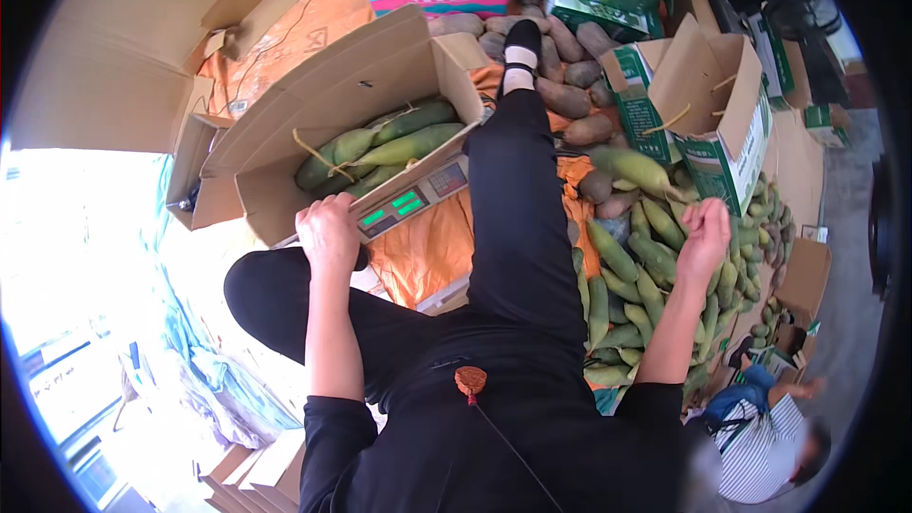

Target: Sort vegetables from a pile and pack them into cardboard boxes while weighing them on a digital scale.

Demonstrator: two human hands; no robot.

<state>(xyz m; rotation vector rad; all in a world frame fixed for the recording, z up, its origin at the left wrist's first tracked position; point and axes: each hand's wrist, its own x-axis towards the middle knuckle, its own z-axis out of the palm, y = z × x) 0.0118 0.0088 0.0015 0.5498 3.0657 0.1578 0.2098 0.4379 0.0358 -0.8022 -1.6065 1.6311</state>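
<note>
A: Where do the green radishes [418, 145] lie?
B: Inside the open cardboard box [332, 85], ahead and to the left of the person. They lie side by side, long axes running from lower left to upper right, much like the box's own long side

A: And which way do their tips point?
B: I can't tell; some ends are covered by other radishes or the near wall, and a yellow cord [318, 154] crosses them

A: What are the hands doing?
B: The left hand [330, 231] is at the near left part of the box, touching its edge; I can't tell whether it grips. The right hand [706, 233] has bent fingers, above the radish pile [655, 261] and just beside a green carton [727, 166]; whether it holds anything can't be made out

A: Anything else hidden?
B: The scale [446, 180] shows only its lit front along the box's near side, and the carton's bottom is out of sight
</note>
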